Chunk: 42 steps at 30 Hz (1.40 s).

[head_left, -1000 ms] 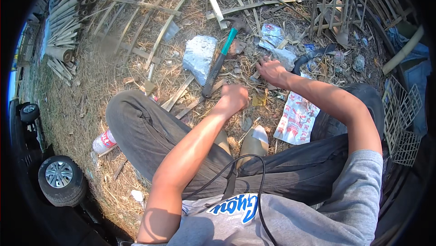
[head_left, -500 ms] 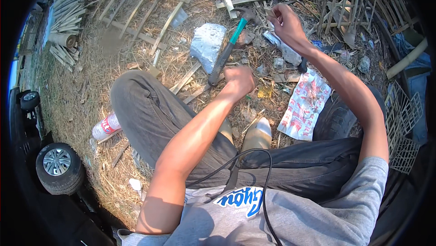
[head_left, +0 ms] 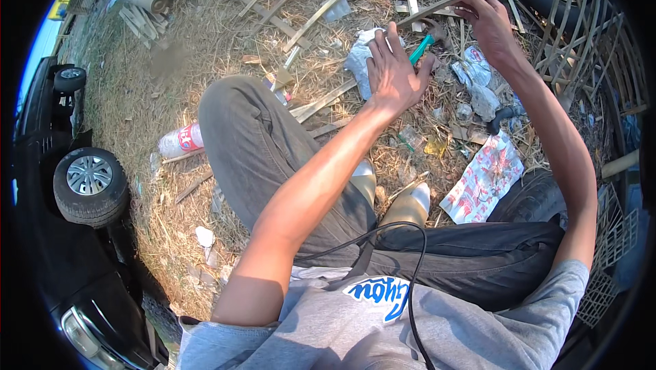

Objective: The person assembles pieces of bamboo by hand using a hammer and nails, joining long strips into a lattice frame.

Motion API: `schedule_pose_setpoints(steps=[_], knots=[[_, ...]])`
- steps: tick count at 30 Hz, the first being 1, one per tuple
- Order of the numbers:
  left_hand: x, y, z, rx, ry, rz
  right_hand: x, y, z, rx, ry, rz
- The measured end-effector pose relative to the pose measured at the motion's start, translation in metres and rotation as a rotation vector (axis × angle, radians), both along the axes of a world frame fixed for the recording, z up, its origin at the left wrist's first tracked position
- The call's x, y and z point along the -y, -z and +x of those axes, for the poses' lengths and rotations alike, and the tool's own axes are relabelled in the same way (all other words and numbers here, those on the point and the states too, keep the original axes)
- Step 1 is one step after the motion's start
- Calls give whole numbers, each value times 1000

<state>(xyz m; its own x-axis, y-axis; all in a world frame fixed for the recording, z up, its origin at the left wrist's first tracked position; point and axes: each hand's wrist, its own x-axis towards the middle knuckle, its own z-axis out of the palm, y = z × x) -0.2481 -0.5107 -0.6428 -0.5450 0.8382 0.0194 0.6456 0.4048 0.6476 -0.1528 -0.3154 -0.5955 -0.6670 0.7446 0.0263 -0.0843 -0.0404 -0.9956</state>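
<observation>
My right hand (head_left: 488,25) is closed around one end of a thin bamboo strip (head_left: 437,8), raised above the littered ground. The strip slants down to the left, toward the fingertips of my left hand (head_left: 396,81). That hand is open, fingers spread; whether a fingertip touches the strip I cannot tell. Beneath it lies a hammer with a teal and dark handle (head_left: 421,49), partly covered by the hand. A pale, flat-faced stone (head_left: 358,62) is beside it, also partly hidden.
Bamboo lattice frames (head_left: 321,11) lie at the far side, with woven bamboo (head_left: 581,35) at right. A printed sheet (head_left: 484,180) rests near my right knee by a tyre (head_left: 529,199). Left are a plastic bottle (head_left: 181,140) and a black vehicle (head_left: 41,247).
My left hand has moved up and away from the hammer's lower handle, going from closed to open. The bamboo strip now shows plainly in my right hand. The whole view has shifted.
</observation>
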Motion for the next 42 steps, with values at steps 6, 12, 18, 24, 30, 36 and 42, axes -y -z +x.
schedule_pose_setpoints(steps=[6, 12, 18, 24, 30, 36, 42], knots=[[21, 1, -11, -43, 134, -564, 2, 46, -2, -18, 55, -238], [54, 30, -65, -147, 109, -968, -37, 65, 7, 67, 174, -442], [116, 58, -101, -225, -16, -883, -59, 83, 6, 322, 12, -392], [128, 64, -118, -279, -68, -692, -97, 91, 3, 263, -56, -416], [106, -9, -132, -178, -208, -668, -82, 85, 1, 240, -168, -352], [102, -139, -136, -352, -54, -165, -66, 101, 25, 429, -325, -367], [114, -278, -124, -390, 25, -429, -28, 97, 32, 737, -635, -156]])
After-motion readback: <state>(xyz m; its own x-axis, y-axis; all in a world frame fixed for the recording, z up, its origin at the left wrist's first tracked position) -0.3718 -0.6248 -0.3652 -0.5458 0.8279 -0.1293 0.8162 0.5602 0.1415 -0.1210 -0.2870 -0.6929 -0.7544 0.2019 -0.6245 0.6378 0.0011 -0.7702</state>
